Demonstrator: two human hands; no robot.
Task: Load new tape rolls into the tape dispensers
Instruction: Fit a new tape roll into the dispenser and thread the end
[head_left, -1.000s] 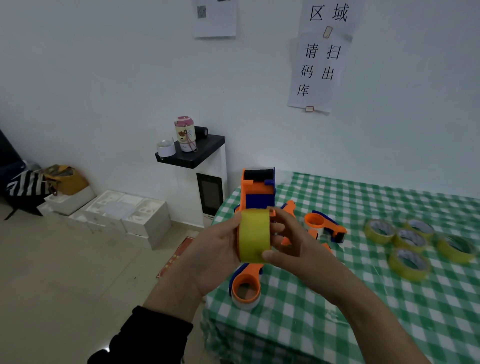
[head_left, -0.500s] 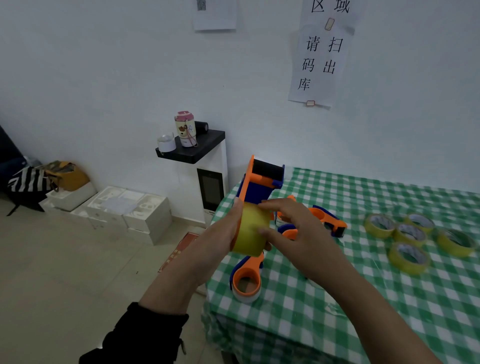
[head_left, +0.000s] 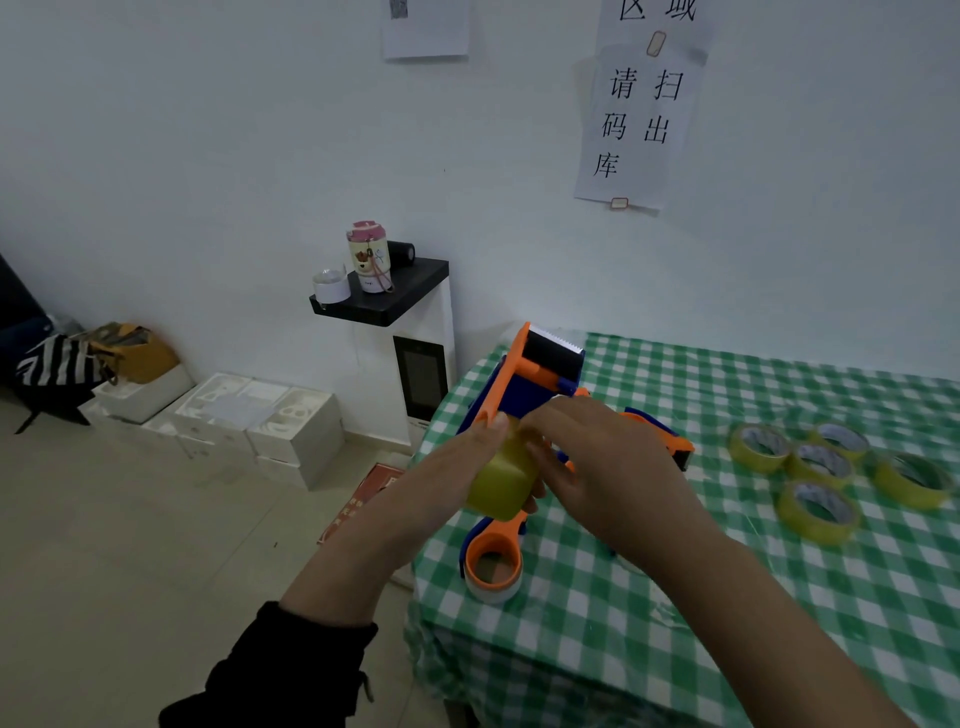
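The left hand (head_left: 436, 483) grips one yellow tape roll (head_left: 498, 486) against one orange-blue dispenser (head_left: 530, 384) above the surface (head_left: 675, 597) edge. The blurred right hand (head_left: 608, 467) seemingly pinches it too. Five spare rolls (head_left: 818, 512) lie at right.

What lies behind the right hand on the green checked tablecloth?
An orange and blue tape dispenser shows past the right hand; only its end is visible. The hand covers the rest, so whether it holds tape cannot be told.
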